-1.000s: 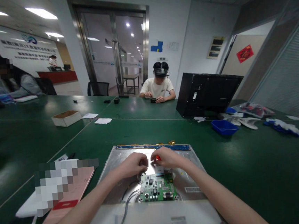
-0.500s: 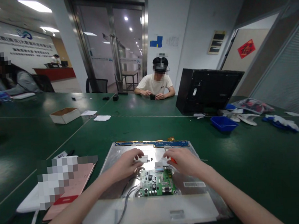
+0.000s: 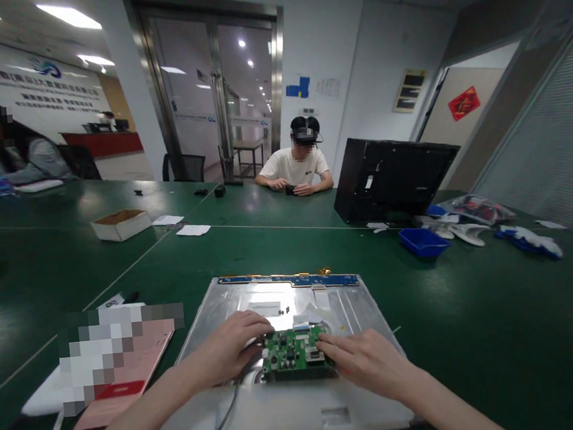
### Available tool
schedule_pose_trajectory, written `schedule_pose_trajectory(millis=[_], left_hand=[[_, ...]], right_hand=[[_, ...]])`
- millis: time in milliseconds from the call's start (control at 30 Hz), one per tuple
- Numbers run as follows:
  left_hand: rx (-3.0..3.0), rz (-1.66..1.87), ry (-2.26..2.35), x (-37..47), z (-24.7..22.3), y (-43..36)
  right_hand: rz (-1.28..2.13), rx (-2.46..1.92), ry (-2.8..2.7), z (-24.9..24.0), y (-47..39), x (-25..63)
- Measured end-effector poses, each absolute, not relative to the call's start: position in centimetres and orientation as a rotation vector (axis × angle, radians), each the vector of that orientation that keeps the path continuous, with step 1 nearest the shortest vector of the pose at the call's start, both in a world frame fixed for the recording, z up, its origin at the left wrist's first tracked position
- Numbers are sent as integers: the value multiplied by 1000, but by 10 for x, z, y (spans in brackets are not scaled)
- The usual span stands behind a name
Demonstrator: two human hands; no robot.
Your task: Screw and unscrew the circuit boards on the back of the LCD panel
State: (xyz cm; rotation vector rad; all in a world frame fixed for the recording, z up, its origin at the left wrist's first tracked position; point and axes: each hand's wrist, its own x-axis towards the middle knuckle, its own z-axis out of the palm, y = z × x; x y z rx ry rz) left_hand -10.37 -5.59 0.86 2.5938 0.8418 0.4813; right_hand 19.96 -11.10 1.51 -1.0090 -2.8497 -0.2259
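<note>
Two-handedly held: green circuit board
Left hand and right hand, fingers grasping opposite ends, over the metal panel

The circuit board is green, the panel silver, the tabletop dark green.

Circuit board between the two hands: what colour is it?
The circuit board is green, seen best in the head view.
</note>
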Motion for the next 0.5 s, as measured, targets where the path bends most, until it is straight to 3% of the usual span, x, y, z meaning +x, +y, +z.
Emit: schedule_pose_trajectory(millis=[267,500], left_hand=[[2409,652,925,-102,-4,-51],[2367,623,896,-103,1,-52]], right_hand=[[287,-1326,-2501,39,-95,188],[281,-1279,-2537,40,-101,190]])
